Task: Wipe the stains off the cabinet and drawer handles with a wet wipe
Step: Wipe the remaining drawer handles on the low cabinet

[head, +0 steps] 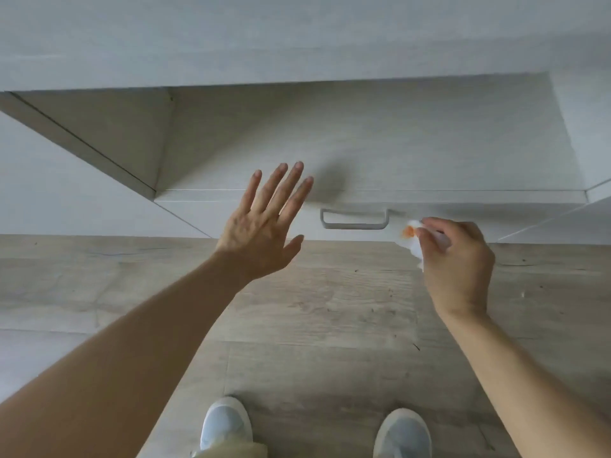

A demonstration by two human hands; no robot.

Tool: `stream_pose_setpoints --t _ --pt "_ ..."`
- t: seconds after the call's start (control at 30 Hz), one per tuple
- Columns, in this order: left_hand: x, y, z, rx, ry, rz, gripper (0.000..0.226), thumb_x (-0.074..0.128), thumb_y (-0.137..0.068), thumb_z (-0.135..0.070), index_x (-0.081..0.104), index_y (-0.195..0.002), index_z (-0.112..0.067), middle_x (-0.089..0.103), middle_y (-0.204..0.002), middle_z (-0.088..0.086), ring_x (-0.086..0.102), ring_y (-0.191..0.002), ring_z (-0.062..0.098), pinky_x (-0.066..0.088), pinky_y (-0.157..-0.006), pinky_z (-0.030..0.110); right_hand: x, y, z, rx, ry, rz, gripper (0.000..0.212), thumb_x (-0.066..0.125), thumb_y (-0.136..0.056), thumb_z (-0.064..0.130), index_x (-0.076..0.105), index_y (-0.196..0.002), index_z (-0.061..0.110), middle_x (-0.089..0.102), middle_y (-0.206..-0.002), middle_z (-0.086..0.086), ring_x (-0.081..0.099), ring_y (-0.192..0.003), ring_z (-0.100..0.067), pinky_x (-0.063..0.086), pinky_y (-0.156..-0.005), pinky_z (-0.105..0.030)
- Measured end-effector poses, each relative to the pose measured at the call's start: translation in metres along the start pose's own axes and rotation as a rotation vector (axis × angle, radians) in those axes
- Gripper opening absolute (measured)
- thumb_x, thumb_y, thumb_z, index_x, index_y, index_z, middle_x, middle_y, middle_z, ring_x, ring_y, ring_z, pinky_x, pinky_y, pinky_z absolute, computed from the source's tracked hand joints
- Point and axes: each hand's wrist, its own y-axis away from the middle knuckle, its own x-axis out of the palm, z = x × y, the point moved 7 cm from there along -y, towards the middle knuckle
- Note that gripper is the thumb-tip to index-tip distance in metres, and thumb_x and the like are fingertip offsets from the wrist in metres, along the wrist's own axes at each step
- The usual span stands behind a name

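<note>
Below the counter (297,38) edge, on the front of an open drawer (363,150): one pale bar handle (354,219), fixed at both ends, its front showing no stain from this angle.

Wet wipe (413,238): white, crumpled, an orange smear on the bunched end. Pinched between thumb and curled fingers of the right hand (458,259), held just right of the handle, apparently a little clear of it; contact cannot be confirmed.

Left hand (261,223): grip spread, fingers straight, holding nothing, raised in front of the drawer's left portion; whether it touches the front cannot be told.

Handling note, wipe: judged light, limp and damp; likely to fold or slip unless bunched. Best held by the clean bulk, soiled patch turned away or refolded. Handle: judged rigid; wrap the wipe round the bar to reach its back.

Floor (314,325): wood-pattern boards; two pale shoes (224,424) at the lower edge.
</note>
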Motion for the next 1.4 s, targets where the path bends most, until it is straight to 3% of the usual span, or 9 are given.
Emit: stream_pose_setpoints --t 0.27,0.43,0.63,0.8,0.87,0.97,1.1,1.23,1.4 --pt "0.054 -0.008 0.016 0.051 -0.138 -0.597 0.073 0.046 -0.092 -0.049 0.028 -0.148 -0.006 0.031 -0.152 0.012 0.027 -0.141 0.028 0.014 -0.114 0.049 0.033 0.005 -0.023 -0.405 -0.155 -0.338 0.018 0.066 -0.087 0.013 0.069 -0.104 0.017 0.056 -0.091 0.005 0.052 -0.071 0.005 0.036 -0.075 -0.001" --pt "0.058 -0.007 0.013 0.004 -0.155 -0.838 0.070 0.044 -0.089 -0.048 0.037 -0.143 -0.004 0.042 -0.146 0.012 0.033 -0.137 0.026 0.017 -0.109 0.047 0.049 0.006 -0.026 -0.464 -0.261 -0.365 0.021 0.068 -0.086 0.017 0.064 -0.104 0.027 0.057 -0.091 0.015 0.056 -0.079 0.009 0.040 -0.076 -0.007" --pt "0.054 -0.005 0.012 0.004 -0.142 -0.859 0.070 0.047 -0.089 -0.046 0.038 -0.143 -0.003 0.042 -0.146 0.012 0.035 -0.135 0.026 0.016 -0.109 0.047 0.053 0.004 -0.017 -0.471 -0.289 -0.212 0.019 0.069 -0.083 0.009 0.069 -0.102 0.011 0.063 -0.097 -0.005 0.058 -0.086 0.015 0.040 -0.078 0.000" --pt "0.056 -0.008 0.006 -0.061 -0.100 -0.857 0.072 0.045 -0.089 -0.048 0.037 -0.143 -0.001 0.041 -0.146 0.014 0.033 -0.136 0.027 0.015 -0.108 0.049 0.066 -0.003 -0.029 -0.195 -0.618 -0.154 0.015 0.068 -0.084 0.006 0.068 -0.098 0.011 0.070 -0.083 0.014 0.062 -0.076 0.014 0.044 -0.065 0.000" --pt "0.058 -0.009 0.004 -0.065 -0.087 -0.861 0.073 0.044 -0.090 -0.049 0.034 -0.145 -0.001 0.038 -0.148 0.015 0.029 -0.138 0.027 0.012 -0.109 0.049 0.070 -0.002 -0.034 -0.152 -0.669 -0.138 0.012 0.066 -0.086 0.009 0.070 -0.096 0.013 0.069 -0.071 0.014 0.062 -0.065 0.005 0.046 -0.061 -0.006" --pt "0.059 -0.009 0.005 -0.062 -0.110 -0.865 0.075 0.045 -0.090 -0.049 0.031 -0.146 -0.001 0.035 -0.149 0.017 0.025 -0.140 0.027 0.007 -0.111 0.049 0.068 0.007 -0.032 -0.215 -0.592 -0.187 0.015 0.066 -0.086 0.013 0.070 -0.091 0.027 0.068 -0.078 -0.002 0.060 -0.063 -0.001 0.047 -0.067 -0.015" --pt "0.061 -0.009 0.000 -0.034 -0.134 -0.839 0.079 0.042 -0.090 -0.052 0.024 -0.148 -0.001 0.026 -0.152 0.016 0.015 -0.144 0.029 -0.003 -0.114 0.049 0.072 -0.001 -0.037 -0.146 -0.619 -0.212 0.012 0.065 -0.087 0.014 0.071 -0.091 0.024 0.064 -0.071 -0.006 0.058 -0.063 -0.009 0.050 -0.071 -0.033" --pt "0.069 -0.008 -0.007 -0.003 -0.184 -0.826 0.083 0.044 -0.090 -0.053 0.017 -0.150 -0.003 0.016 -0.155 0.009 -0.001 -0.147 0.024 -0.008 -0.114 0.051 0.064 0.013 -0.035 -0.277 -0.568 -0.229 0.011 0.066 -0.086 0.010 0.072 -0.094 0.015 0.064 -0.075 -0.008 0.059 -0.062 -0.003 0.046 -0.067 -0.013" --pt "0.075 -0.010 -0.013 -0.019 -0.172 -0.805 0.083 0.042 -0.092 -0.054 0.011 -0.152 -0.005 0.015 -0.156 0.009 -0.006 -0.147 0.025 -0.009 -0.113 0.053 0.058 0.006 -0.030 -0.309 -0.569 -0.333 0.012 0.070 -0.081 0.004 0.071 -0.094 0.003 0.066 -0.086 -0.014 0.063 -0.070 0.004 0.047 -0.070 -0.009"
